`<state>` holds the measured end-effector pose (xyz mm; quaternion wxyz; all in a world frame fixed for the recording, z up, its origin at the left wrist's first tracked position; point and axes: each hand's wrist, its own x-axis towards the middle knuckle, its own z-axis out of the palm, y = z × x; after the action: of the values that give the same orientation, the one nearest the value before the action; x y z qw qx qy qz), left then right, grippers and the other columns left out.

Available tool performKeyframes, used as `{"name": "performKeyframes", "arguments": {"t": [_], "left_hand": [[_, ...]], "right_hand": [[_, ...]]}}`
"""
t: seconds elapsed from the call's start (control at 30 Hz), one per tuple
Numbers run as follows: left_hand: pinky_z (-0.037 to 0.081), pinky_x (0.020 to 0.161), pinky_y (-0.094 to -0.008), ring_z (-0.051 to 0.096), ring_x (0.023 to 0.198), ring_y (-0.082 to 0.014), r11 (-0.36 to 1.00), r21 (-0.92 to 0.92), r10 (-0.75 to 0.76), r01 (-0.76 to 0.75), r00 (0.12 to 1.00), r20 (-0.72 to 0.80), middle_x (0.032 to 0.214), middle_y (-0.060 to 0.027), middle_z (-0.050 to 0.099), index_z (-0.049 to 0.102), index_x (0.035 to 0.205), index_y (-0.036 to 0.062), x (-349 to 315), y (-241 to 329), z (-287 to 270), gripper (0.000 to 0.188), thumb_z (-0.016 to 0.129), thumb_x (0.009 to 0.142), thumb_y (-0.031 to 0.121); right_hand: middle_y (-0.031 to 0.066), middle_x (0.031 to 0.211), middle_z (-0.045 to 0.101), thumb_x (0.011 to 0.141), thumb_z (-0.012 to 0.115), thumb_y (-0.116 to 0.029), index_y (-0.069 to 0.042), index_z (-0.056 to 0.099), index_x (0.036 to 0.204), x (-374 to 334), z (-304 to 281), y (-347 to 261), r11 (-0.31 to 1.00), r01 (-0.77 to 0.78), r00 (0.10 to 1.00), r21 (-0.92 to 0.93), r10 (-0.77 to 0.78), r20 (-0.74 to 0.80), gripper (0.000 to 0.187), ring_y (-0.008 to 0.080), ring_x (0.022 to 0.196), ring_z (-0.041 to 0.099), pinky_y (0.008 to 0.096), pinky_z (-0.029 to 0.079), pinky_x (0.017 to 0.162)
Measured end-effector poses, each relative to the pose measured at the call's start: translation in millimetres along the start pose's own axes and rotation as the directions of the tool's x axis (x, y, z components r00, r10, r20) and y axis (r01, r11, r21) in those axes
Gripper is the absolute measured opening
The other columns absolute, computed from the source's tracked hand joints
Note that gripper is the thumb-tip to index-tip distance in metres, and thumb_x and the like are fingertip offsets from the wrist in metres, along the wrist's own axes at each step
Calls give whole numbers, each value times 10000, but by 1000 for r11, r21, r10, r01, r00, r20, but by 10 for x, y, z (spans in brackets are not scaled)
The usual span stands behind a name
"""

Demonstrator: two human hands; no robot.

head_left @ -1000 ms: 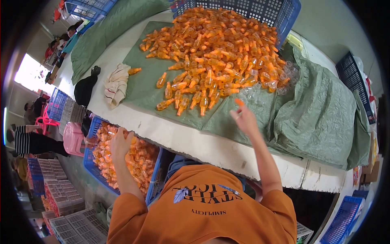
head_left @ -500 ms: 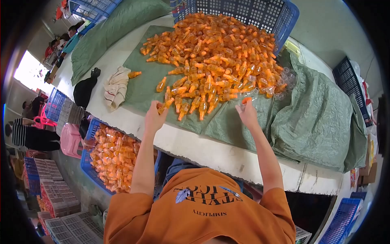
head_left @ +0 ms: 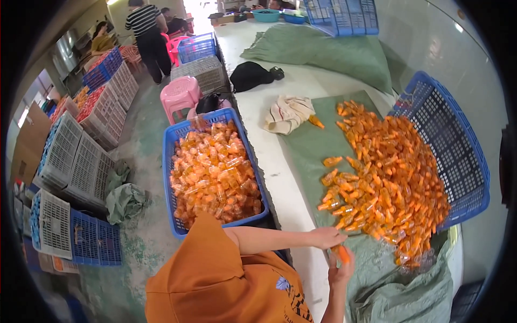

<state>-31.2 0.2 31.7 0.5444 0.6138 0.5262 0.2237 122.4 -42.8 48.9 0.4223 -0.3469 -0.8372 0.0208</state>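
Observation:
My left hand [head_left: 327, 237] and my right hand [head_left: 340, 271] meet at the table's front edge. Between them is a small orange bottle [head_left: 340, 253], and the fingers of both hands are closed on it. Blur and the fingers hide its ends, so I cannot tell whether a clear cap is on it. Just beyond my hands, a heap of small orange bottles [head_left: 388, 183] lies on a green woven sheet [head_left: 312, 145]. Several clear caps [head_left: 385, 255] lie at the heap's near edge.
A blue crate [head_left: 474, 161] lies tipped behind the heap. At my left stands a blue basket [head_left: 168, 156] full of orange bottles in clear wrapping. A cloth [head_left: 285, 116], a black item [head_left: 250, 75] and a green sack [head_left: 323, 54] lie farther along the table. Pink stools [head_left: 180, 94] stand beyond the basket.
The view has swung left, bringing the full basket and the aisle into sight. My hands, apart before with an orange bottle in the left, have come together at a bottle.

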Motion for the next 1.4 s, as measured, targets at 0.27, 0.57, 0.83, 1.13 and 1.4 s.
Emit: {"name": "performKeyframes", "arguments": {"t": [0.27,0.57,0.83,1.13,1.4], "left_hand": [[440,544,-360,571,618,-232,860,361,436,-361,887,-151,686,-96,566,470,828,71,-76,351,9,375,461,863,443],[412,519,-242,477,604,-71,762,-605,-120,-231,868,-482,709,8,484,455,862,77,270,473,91,324,577,827,375],[460,722,-373,564,865,-269,985,123,170,-122,815,-554,1014,-151,514,430,1066,68,463,21,-805,560,699,667,356],[459,725,-408,552,912,-339,839,543,89,29,978,-191,1176,-228,388,317,1273,105,622,-135,-826,933,760,526,446],[467,684,-407,586,834,-336,890,453,35,59,980,-197,966,-202,554,339,1240,70,637,-79,-606,895,710,569,532]], "right_hand": [[119,846,560,873,521,-275,-26,498,1009,-38,-11,49,-271,-569,430,776,707,562,285,156,636,533,257,453,562],[129,942,572,870,518,-265,-15,457,1092,-124,374,-50,432,-572,647,697,760,59,340,182,741,572,251,461,619],[160,1263,404,846,542,-321,-1,383,1237,53,-302,1260,710,-648,743,-276,669,-25,529,309,1156,401,414,327,948],[165,1266,411,789,583,-374,-71,480,1176,-298,-208,1651,618,-615,716,-490,698,-18,502,347,1153,405,453,342,916],[183,1233,437,737,635,-253,-56,568,1047,-479,-21,1054,707,-540,797,-456,604,-9,374,350,1079,454,446,370,879]]}}
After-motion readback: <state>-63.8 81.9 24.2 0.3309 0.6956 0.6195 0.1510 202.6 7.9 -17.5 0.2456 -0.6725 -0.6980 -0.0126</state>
